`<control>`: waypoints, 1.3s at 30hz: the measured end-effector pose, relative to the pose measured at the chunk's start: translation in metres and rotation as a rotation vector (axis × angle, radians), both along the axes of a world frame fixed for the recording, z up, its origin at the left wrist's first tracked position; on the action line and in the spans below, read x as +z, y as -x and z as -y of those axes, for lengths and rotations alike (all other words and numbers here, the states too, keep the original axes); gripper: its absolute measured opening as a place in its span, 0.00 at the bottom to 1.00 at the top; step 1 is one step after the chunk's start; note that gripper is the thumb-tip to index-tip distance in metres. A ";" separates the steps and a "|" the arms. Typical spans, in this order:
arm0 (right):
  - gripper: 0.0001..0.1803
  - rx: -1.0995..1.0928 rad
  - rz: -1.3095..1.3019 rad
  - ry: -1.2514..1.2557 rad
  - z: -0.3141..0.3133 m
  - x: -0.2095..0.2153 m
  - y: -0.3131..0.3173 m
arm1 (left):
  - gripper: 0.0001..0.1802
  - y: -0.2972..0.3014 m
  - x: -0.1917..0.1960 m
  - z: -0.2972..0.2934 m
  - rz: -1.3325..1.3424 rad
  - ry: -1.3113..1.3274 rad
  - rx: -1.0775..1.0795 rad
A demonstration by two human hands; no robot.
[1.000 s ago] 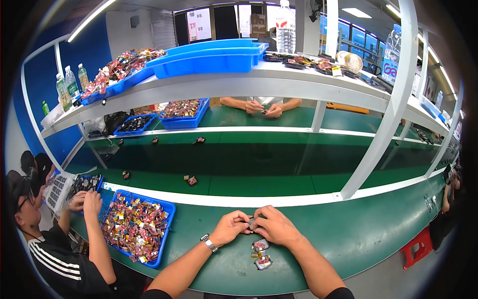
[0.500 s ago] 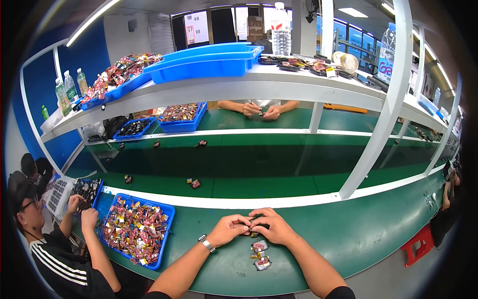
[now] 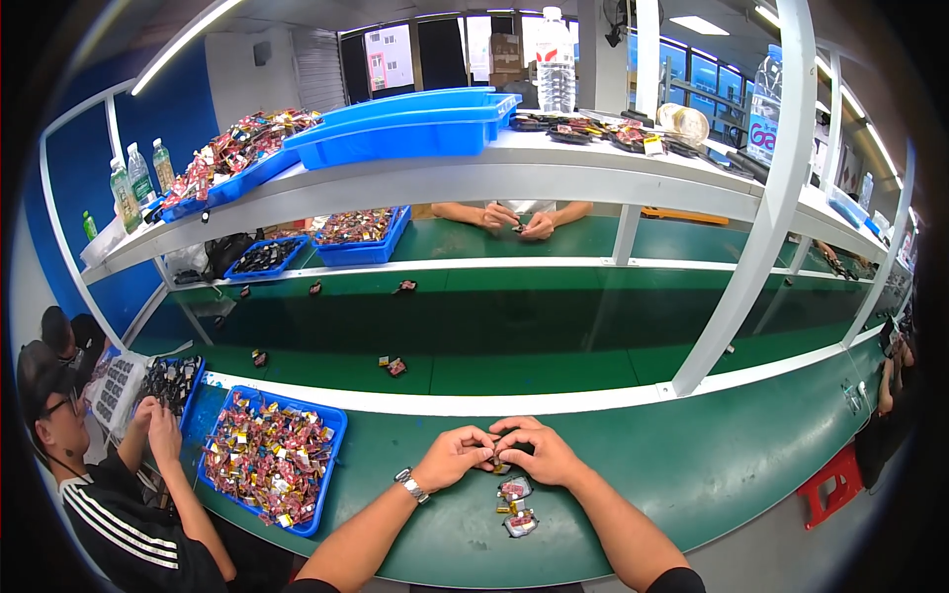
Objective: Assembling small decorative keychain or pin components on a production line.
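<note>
Over the green worktop, my left hand (image 3: 457,459) and my right hand (image 3: 539,455) meet, the fingers of each closed in a pinch. Between them is a small electronic part (image 3: 498,463) with a yellowish piece at its lower end. My fingers cover most of it, so its full shape is hidden. Just below the hands, on the worktop, lie two similar parts, an upper small circuit-board assembly (image 3: 515,488) and a lower one (image 3: 520,522), with red, yellow and pale sections and dark edges. A metal-banded watch (image 3: 410,484) is on my left wrist.
Left of my arms stands a blue tray (image 3: 336,450) heaped with similar parts. A co-worker (image 3: 109,504) sits beyond it, handling dark pieces. Ahead, a white rail (image 3: 474,402) borders a green conveyor belt (image 3: 514,371) with scattered parts, beneath a loaded shelf (image 3: 415,181).
My hands stay nearly in place, with slight finger movement around the part. Pieces on the belt have shifted a little rightward. The co-worker's hands have come together.
</note>
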State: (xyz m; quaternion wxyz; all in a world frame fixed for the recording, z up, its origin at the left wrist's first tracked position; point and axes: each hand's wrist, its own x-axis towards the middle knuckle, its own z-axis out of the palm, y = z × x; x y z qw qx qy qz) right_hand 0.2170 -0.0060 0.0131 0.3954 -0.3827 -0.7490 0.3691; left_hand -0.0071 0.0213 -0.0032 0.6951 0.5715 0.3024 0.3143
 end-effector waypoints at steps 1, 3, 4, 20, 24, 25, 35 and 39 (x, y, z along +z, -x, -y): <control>0.08 0.010 0.013 -0.003 0.000 0.001 -0.001 | 0.07 0.000 0.000 0.000 -0.030 0.006 0.002; 0.07 -0.001 0.038 -0.011 0.003 0.002 0.001 | 0.08 -0.001 0.000 0.001 -0.053 -0.001 0.006; 0.07 -0.011 0.064 -0.019 0.004 0.003 0.002 | 0.08 -0.002 0.001 0.001 -0.076 -0.007 0.010; 0.08 -0.227 0.158 -0.272 0.011 0.003 0.017 | 0.13 -0.002 0.004 0.002 0.126 0.029 0.066; 0.07 -0.190 0.059 -0.199 0.007 -0.002 0.016 | 0.12 -0.001 0.002 0.001 0.120 0.025 0.061; 0.08 -0.180 0.040 -0.180 0.007 -0.003 0.015 | 0.12 -0.001 0.002 0.002 0.117 0.030 0.063; 0.09 -0.209 0.095 -0.199 0.012 0.003 0.017 | 0.12 -0.001 0.002 0.002 0.101 0.045 0.065; 0.09 -0.216 0.143 -0.196 0.012 0.003 0.016 | 0.11 -0.002 0.002 0.003 0.113 0.042 0.080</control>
